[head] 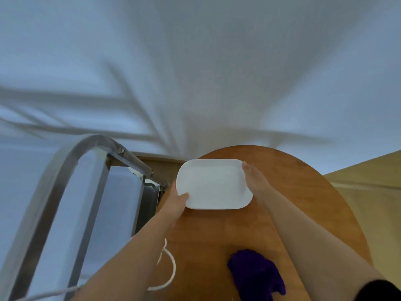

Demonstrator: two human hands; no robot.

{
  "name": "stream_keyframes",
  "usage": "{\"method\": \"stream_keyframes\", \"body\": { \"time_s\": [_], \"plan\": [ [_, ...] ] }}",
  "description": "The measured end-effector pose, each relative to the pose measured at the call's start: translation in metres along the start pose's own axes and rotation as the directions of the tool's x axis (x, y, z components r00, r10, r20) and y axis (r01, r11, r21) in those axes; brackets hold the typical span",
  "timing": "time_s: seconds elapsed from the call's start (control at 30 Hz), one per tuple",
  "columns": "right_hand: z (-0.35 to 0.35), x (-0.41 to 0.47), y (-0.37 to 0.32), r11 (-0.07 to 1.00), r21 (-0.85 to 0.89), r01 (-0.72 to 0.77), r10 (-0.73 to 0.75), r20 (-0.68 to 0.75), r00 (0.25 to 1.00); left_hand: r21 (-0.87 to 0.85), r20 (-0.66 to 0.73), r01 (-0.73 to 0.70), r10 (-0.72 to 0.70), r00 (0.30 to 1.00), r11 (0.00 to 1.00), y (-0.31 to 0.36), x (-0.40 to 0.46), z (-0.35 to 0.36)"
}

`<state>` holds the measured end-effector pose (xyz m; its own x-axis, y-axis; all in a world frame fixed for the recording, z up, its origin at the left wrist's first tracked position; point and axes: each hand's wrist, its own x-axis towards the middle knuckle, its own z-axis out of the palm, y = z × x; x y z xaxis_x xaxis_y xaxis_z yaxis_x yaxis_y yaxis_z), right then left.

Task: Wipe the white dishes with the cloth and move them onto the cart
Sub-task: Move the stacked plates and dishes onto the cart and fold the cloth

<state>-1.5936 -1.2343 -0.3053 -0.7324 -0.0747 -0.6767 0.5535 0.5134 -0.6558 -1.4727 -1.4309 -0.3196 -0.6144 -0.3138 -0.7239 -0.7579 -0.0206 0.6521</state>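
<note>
Wooden table (271,224) beside steel cart (71,192), pale wall (195,61) behind.

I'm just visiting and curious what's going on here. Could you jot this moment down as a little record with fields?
dish: white rectangular dish, held over the round wooden table
left hand: left hand grips the dish's near left corner, thumb on top
right hand: right hand holds the dish's right edge
cloth: purple cloth lying on the table, near the person, untouched
cart: metal cart left of the table
cord: white cord by the left arm
</note>
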Motion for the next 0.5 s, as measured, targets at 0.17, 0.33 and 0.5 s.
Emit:
{"method": "stream_keyframes", "body": {
  "time_s": [0.17, 0.33, 0.5],
  "plan": [
    [0.003, 0.006, -0.002, 0.995, 0.084, -0.052, 0.053, -0.014, 0.998, -0.005, -0.019, -0.008, 0.008, 1.000, 1.000, -0.001, -0.009, 0.001],
    [0.001, -0.011, 0.008, 0.997, 0.047, -0.060, 0.061, -0.025, 0.998, -0.083, -0.019, -0.004, 0.003, 1.000, 0.997, -0.007, -0.036, 0.003],
    [-0.008, -0.045, 0.008, 1.000, 0.014, -0.007, 0.007, -0.032, 0.999, -0.040, -0.039, -0.026, 0.024, 0.999, 0.999, -0.012, -0.072, -0.001]
  ]
}}
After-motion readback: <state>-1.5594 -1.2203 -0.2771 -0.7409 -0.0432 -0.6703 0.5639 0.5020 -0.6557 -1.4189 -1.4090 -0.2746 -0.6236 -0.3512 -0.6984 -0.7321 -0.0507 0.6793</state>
